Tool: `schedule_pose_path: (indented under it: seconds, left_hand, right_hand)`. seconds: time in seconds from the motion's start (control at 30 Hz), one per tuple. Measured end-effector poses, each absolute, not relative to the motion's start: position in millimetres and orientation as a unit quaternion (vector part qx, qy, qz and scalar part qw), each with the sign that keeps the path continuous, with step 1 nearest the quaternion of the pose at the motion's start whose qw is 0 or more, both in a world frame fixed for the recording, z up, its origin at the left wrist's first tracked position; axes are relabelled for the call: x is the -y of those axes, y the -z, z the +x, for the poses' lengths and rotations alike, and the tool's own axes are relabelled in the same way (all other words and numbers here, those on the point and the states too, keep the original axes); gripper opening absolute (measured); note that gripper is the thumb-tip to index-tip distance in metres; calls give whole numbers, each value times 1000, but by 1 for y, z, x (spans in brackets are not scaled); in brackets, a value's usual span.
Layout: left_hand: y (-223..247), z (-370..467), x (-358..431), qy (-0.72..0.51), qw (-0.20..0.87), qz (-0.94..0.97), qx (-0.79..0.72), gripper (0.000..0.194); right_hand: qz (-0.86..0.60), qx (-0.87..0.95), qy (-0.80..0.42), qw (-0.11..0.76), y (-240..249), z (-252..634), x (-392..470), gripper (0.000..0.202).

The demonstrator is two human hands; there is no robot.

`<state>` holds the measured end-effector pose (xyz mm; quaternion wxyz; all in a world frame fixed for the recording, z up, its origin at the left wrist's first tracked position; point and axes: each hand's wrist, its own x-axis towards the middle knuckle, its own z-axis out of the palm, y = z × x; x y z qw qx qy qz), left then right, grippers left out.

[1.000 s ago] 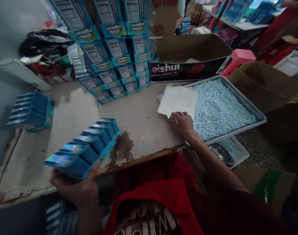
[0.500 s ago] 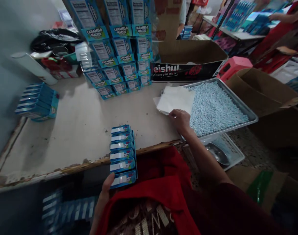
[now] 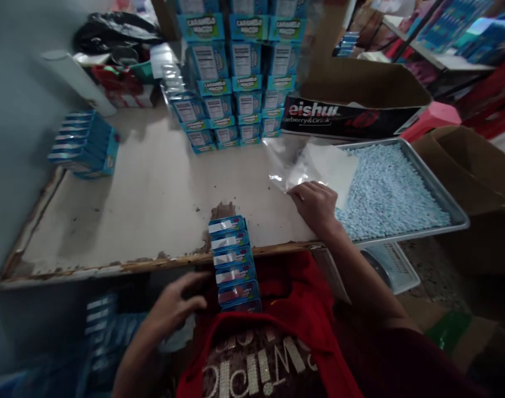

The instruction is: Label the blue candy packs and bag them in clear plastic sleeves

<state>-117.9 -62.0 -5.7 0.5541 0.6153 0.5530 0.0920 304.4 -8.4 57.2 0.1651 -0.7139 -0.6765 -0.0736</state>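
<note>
My right hand (image 3: 316, 205) pinches the edge of a clear plastic bag (image 3: 282, 165) above the table. Beside it, white paper sheets (image 3: 335, 166) overlap a metal tray (image 3: 418, 236) filled with small pale blue pieces (image 3: 397, 190). A row of blue packets (image 3: 232, 258) with white stripes lies across the table's front edge, its near end against my red apron (image 3: 314, 326). To the left of this row, my left hand (image 3: 175, 304) is apart from it, fingers spread and holding nothing.
Blue display boxes marked "Caramelo Macizo" (image 3: 247, 83) are stacked at the back of the table (image 3: 152, 193). Another blue packet group (image 3: 86, 143) stands at left. Behind the tray are an open carton (image 3: 352, 119) and a pink stool (image 3: 435, 119). More blue packets (image 3: 111, 331) lie below the edge.
My right hand has drawn the clear bag off the white sheets. My left hand has let go of the packet row and moved left. The view has shifted.
</note>
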Motion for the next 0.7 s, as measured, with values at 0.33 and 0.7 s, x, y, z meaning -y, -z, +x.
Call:
schedule_pose_path:
  seconds: [0.33, 0.7]
  left_hand:
    - [-42, -38, -127, -232, 23, 915, -328, 28]
    - [13, -28, -155, -186, 38, 897, -400, 18]
  right_hand:
    - [-507, 851, 62, 124, -49, 216, -72, 35]
    - [-594, 793, -110, 76, -12, 221, -94, 34]
